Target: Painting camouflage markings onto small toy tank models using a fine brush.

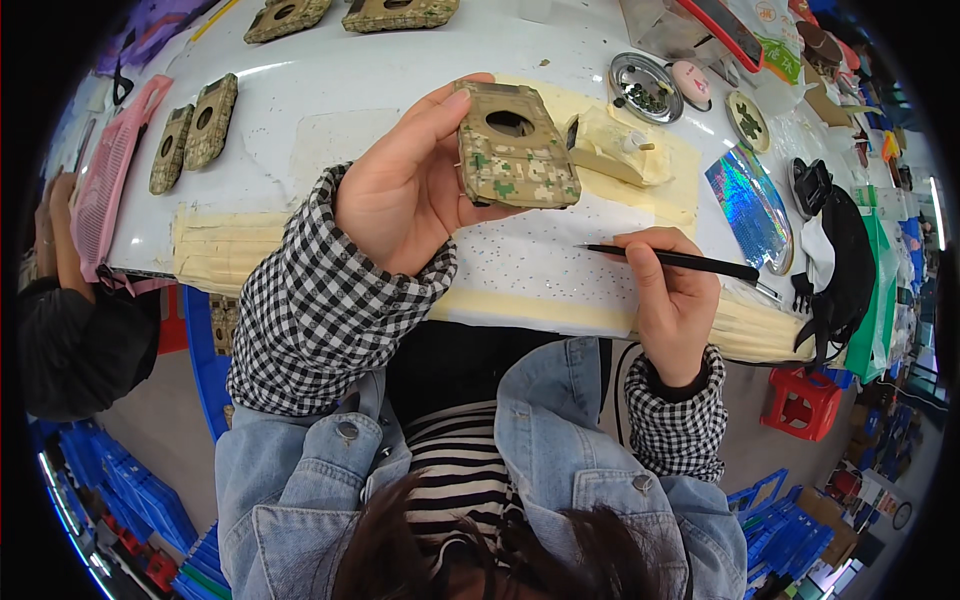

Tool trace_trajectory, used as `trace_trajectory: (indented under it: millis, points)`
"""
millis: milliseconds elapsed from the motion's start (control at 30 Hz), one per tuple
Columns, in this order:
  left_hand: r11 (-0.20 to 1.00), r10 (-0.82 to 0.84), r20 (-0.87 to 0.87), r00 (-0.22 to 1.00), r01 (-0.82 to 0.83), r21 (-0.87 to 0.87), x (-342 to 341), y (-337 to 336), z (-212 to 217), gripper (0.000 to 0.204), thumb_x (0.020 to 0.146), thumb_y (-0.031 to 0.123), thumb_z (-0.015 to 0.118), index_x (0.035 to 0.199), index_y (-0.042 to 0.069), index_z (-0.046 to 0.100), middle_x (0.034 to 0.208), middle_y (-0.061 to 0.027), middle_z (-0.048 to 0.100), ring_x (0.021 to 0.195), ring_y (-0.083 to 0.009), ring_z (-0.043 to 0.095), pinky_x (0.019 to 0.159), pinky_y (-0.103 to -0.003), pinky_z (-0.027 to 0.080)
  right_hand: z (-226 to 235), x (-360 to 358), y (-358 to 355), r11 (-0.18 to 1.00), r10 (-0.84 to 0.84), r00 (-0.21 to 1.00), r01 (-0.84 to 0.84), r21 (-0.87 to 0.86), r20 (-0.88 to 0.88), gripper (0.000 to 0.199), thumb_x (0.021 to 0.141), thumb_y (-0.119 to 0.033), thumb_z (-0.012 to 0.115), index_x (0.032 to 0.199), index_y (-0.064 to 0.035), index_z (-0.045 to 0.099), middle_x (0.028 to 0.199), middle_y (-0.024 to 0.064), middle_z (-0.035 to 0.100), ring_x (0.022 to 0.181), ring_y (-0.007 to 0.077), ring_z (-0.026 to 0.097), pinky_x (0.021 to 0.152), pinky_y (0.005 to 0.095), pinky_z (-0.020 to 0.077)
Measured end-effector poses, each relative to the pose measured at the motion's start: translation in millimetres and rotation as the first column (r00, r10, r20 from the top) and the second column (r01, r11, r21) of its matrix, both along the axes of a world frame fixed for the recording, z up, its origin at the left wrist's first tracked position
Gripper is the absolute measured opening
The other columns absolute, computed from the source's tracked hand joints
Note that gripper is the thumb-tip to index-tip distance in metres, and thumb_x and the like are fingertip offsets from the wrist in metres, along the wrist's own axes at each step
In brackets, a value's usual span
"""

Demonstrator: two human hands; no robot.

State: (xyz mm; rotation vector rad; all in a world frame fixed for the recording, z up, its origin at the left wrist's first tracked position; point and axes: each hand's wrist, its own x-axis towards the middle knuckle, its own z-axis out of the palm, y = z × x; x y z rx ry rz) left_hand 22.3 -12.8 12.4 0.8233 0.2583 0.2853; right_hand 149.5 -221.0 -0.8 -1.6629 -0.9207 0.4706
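Observation:
My left hand (395, 195) is closed around a camouflage-patterned plastic housing (518, 168) with a round opening, holding it tilted above the table. Its patterned face is turned up toward me. Lower right of it, my right hand (672, 300) pinches slim black tweezers (700, 262) whose fine tip points left, short of the housing. Whether anything sits in that tip is too small to tell. Under both hands lies a white sheet (540, 270) scattered with many tiny dark and shiny specks.
More camouflage housings lie at the left (210, 120) and far edge (400, 12). Beyond my right hand are a tape-wrapped block (620, 150), a round dish (615, 75) of small dark parts and an iridescent sheet (745, 200). A pink mesh basket (125, 180) stands left, near another person's arm (65, 225).

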Motion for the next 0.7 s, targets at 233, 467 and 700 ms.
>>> trace_trajectory:
  millis: [233, 467, 700]
  points:
    - [1.0, -0.001, 0.005, 1.0, 0.001, -0.002, 0.2, -0.2, 0.3, 0.045, 0.099, 0.031, 0.023, 0.137, 0.007, 0.029, 0.131, -0.0267, 0.042, 0.115, -0.0372, 0.051, 0.09, -0.038, 0.051, -2.2, 0.6, 1.7, 0.998, -0.018, 1.0, 0.017, 0.059, 0.015, 0.011, 0.088, -0.003, 0.058, 0.089, 0.0069, 0.06, 0.081, 0.0102, 0.064, 0.074, 0.0132, 0.061, 0.067, 0.0216, 0.0461]
    - [1.0, 0.004, -0.009, 1.0, -0.004, -0.008, 0.4, -0.4, 0.9, 0.045, 0.099, 0.031, 0.022, 0.137, 0.007, 0.029, 0.131, -0.0268, 0.042, 0.115, -0.0373, 0.051, 0.091, -0.038, 0.051, 0.7, -0.6, -0.3, 0.999, -0.01, 0.999, 0.011, 0.03, -0.033, 0.015, 0.092, -0.008, 0.053, 0.092, 0.0053, 0.059, 0.087, 0.0071, 0.063, 0.08, 0.0104, 0.058, 0.075, 0.0221, 0.0441]
    - [1.0, 0.007, -0.002, 1.0, -0.007, -0.011, 0.5, -0.7, 0.5, 0.045, 0.099, 0.031, 0.023, 0.137, 0.007, 0.029, 0.13, -0.0271, 0.043, 0.114, -0.0373, 0.051, 0.091, -0.039, 0.051, -0.3, 1.3, -1.0, 1.0, -0.008, 1.0, 0.009, -0.024, 0.025, 0.014, 0.092, -0.008, 0.053, 0.092, 0.0054, 0.059, 0.086, 0.0069, 0.063, 0.08, 0.0103, 0.058, 0.075, 0.0217, 0.044]
